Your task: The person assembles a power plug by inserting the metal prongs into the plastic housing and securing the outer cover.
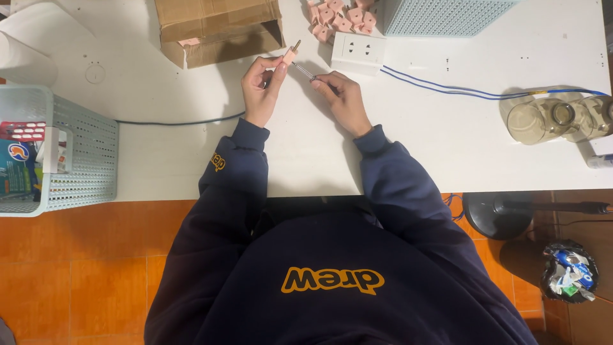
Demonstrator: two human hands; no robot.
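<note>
Pink plug piece [290,55], small and tipped with a brass-coloured pin, is being pinched between the thumb and fingertips of the left hand [260,86] above the white table [447,128], just in front of the cardboard box [217,29]. The right hand [341,96] is pinching a thin metal tool [304,71], its tip angling toward the pink piece; whether the two are touching cannot be told. Judged from this grip, the tool could be slipping off so small a part, or the piece could be dropping to the table, because both holds are fingertip pinches with nothing bracing them. A heap of like pink pieces [338,18] is lying behind a white socket block [358,53], from which blue wires [460,88] are trailing right, near enough to be snagged by a sleeve. A pale blue perforated basket [83,153] is standing at the left table edge, holding a blue packet [16,169] with a round emblem and a red-and-white card [25,131]. A second perforated container [440,16] is sitting at the top edge. Clear jars [562,118] are standing at the far right.
</note>
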